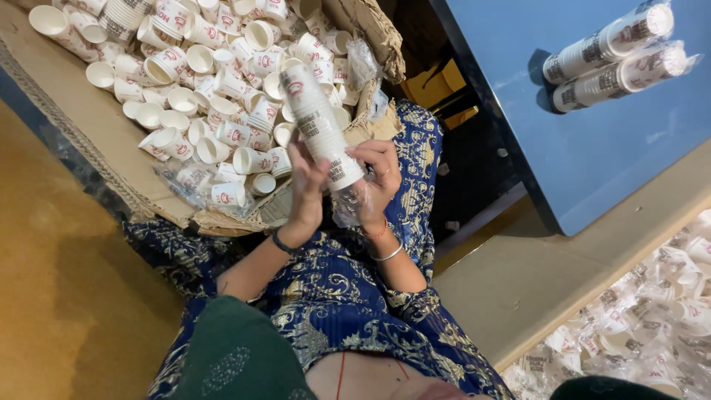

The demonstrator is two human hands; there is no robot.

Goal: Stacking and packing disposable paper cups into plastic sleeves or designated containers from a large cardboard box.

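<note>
The left hand (pixel 306 194) has its fingers closed around the lower part of a stack of paper cups (pixel 318 126), and the right hand (pixel 375 178) grips the stack's bottom end together with a clear plastic sleeve (pixel 354 204) (crumpled under the fingers). The stack is held tilted, above the person's lap, just in front of a cardboard box (pixel 104 155) full of loose cups (pixel 215 81). Well apart, two wrapped cup stacks (pixel 615 55) lie on a blue table (pixel 592 148). More bagged cups (pixel 652 318) fill the lower right corner
</note>
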